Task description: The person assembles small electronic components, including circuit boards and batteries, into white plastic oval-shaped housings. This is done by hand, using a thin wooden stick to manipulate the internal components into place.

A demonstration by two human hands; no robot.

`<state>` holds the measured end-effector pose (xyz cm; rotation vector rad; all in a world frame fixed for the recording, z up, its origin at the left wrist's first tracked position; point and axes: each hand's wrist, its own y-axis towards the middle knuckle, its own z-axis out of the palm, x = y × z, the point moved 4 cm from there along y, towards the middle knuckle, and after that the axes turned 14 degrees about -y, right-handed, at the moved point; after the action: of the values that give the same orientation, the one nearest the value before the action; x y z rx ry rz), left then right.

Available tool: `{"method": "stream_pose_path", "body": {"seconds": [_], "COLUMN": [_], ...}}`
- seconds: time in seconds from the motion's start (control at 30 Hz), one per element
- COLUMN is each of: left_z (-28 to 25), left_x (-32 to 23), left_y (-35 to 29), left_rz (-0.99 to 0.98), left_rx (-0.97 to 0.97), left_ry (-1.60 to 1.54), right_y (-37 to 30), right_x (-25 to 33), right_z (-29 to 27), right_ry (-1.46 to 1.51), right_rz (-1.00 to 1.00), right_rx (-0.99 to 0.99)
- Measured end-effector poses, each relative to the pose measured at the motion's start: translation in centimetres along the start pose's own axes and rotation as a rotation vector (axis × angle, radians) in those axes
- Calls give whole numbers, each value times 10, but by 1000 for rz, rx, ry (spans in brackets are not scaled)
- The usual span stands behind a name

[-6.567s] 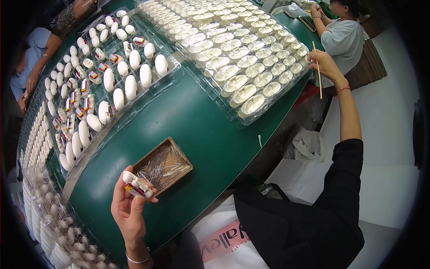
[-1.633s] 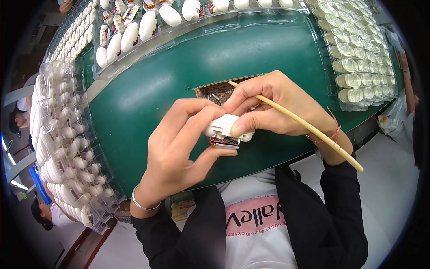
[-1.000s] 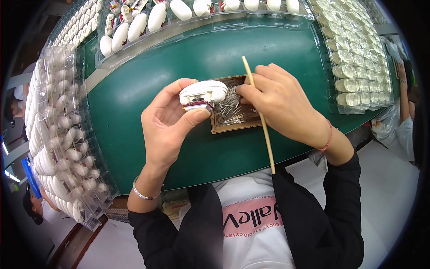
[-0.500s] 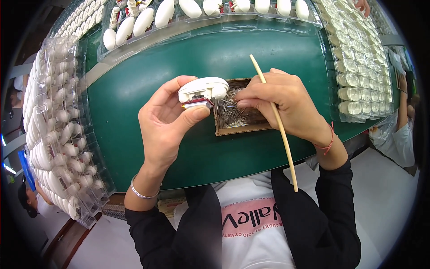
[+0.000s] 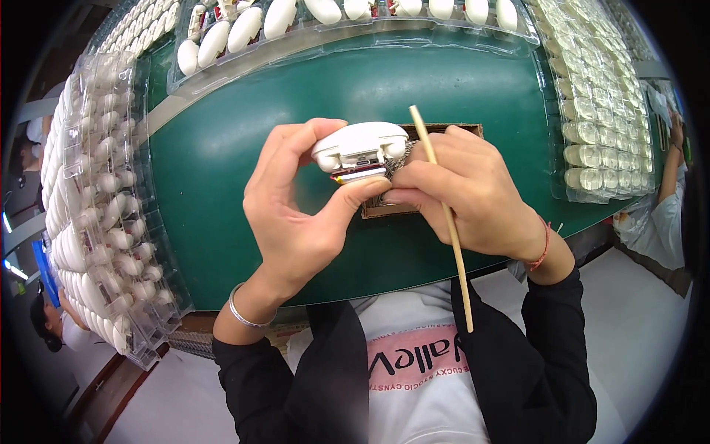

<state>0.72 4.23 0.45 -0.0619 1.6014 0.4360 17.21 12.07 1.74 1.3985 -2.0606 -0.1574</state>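
My left hand [image 5: 296, 211] is closed around a rounded white plastic housing [image 5: 361, 138], fingers on its far side and thumb below. The housing's open side faces me and shows a small port and a dark red circuit board. A thin wooden stick [image 5: 453, 237] slants through my right hand [image 5: 477, 185], passing between its fingers. The right thumb and index finger are pinched together at the housing's right edge; anything between their tips is too small to make out. Behind them lies a cardboard box [image 5: 383, 211] of thin metal pins [image 5: 403, 155], partly hidden by both hands.
A clear tray [image 5: 325, 31] with white housings spans the far side of the green table [image 5: 222, 244]. Stacked trays of white parts [image 5: 111, 222] stand at left, and stacked clear trays [image 5: 592, 133] at right. Other people are at both sides.
My left hand has brought the housing rightward, over part of the box. The right hand's fingertips have come out of the pins to the housing's edge, and the stick has shifted slightly.
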Motion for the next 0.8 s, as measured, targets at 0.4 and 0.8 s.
{"method": "stream_pose_path", "body": {"seconds": [0.4, 0.8], "left_z": [2, -2], "left_x": [-2, -4], "left_y": [-8, -9], "left_rz": [-67, -6], "left_rx": [25, 145], "left_ry": [-151, 12], "right_y": [-1, 0], "right_x": [-7, -4], "right_z": [-17, -16], "right_ry": [181, 162], "right_rz": [99, 89], "right_rx": [-296, -284]}}
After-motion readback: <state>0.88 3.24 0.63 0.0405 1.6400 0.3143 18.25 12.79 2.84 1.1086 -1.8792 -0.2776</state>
